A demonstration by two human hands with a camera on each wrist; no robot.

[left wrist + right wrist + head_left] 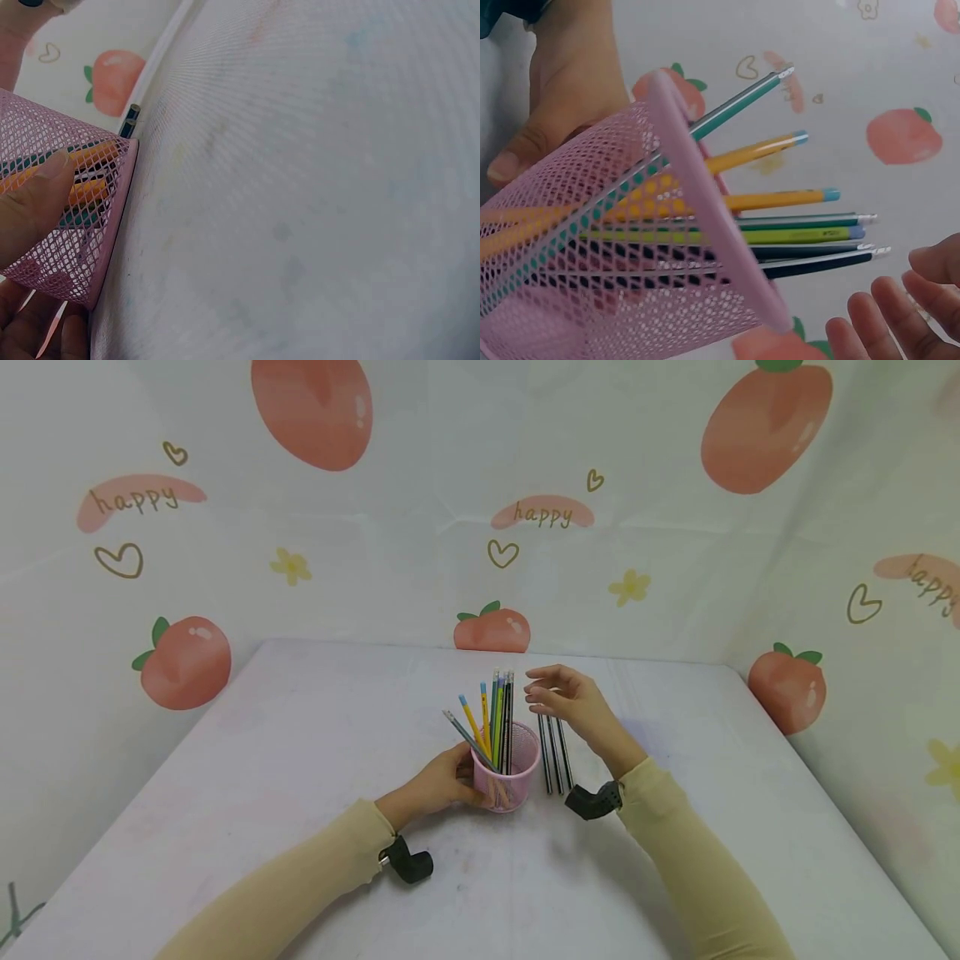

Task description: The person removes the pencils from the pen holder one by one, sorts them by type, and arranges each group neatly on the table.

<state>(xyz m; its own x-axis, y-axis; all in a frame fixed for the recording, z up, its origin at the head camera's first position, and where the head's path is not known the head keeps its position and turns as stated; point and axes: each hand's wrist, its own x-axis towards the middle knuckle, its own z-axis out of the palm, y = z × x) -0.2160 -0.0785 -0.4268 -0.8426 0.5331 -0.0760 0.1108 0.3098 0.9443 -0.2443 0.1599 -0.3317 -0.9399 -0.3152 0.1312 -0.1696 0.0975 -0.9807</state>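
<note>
A pink mesh pencil cup (517,789) stands upright on the table. My left hand (438,785) grips its left side, with the thumb (34,206) across the front of the mesh in the left wrist view. Several pencils lean in the cup: a yellow pencil (780,199), a lime pencil (802,235), a green-and-silver pencil (739,105) and dark ones. Just right of the pencil tops is my right hand (566,697), its fingers loosely bent and apart from the pencils, holding nothing. Below it, three dark striped pencils (553,760) lie side by side on the table.
A pale cloth covers the table (345,718). Behind it hangs a white backdrop (420,543) printed with peaches, hearts and flowers. A black wrist camera (408,862) sits on the left wrist, another black camera (594,802) on the right.
</note>
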